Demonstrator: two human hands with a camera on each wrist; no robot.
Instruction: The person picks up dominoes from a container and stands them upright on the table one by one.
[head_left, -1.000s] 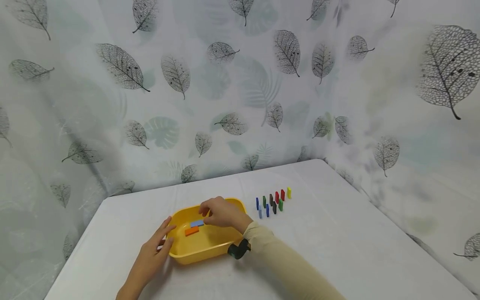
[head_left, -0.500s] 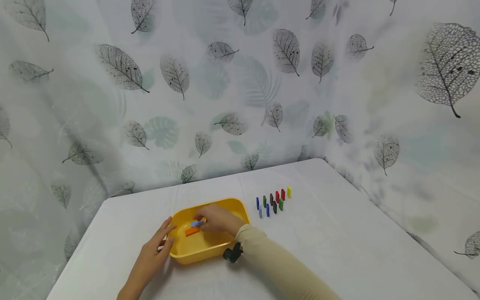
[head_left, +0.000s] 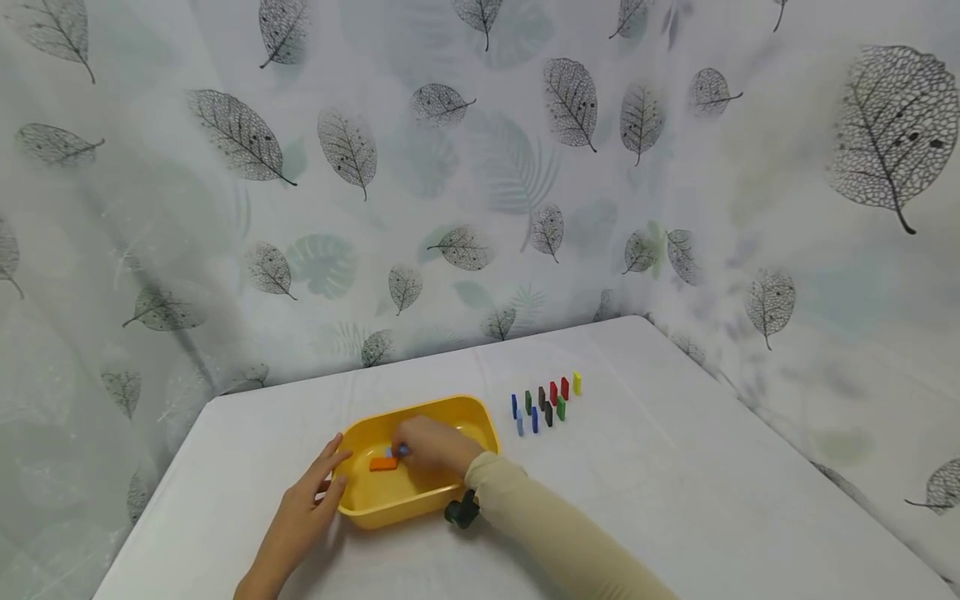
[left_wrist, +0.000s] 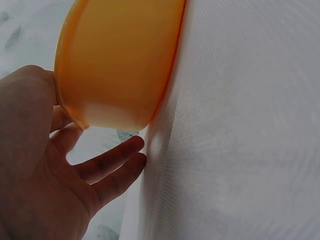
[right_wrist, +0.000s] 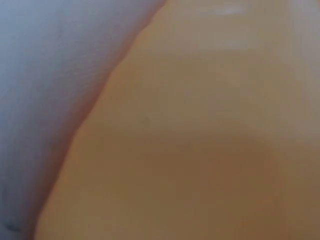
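A yellow plastic basin (head_left: 408,502) sits on the white table. At its left end my left hand (head_left: 303,500) holds the rim, with some fingertips reaching over it; in the left wrist view two other fingers (left_wrist: 112,167) stretch out below the basin's end. My right hand (head_left: 431,446) is down inside the basin, its fingers curled at a light blue domino block (head_left: 403,451), mostly hidden by them. Just in front of these fingertips an orange domino block (head_left: 383,464) lies flat on the basin floor. The right wrist view shows only blurred skin and the basin's yellow surface (right_wrist: 210,100).
Right of the basin, several domino blocks stand upright in two rows, among them a yellow block (head_left: 577,383), a black block (head_left: 549,414) and a light blue block (head_left: 520,423). A leaf-patterned curtain (head_left: 405,208) hangs behind the table (head_left: 712,467).
My right hand has lowered into the basin and closed its fingers over the light blue block, which now shows less. The orange block has turned slightly. My left hand stays at the rim.
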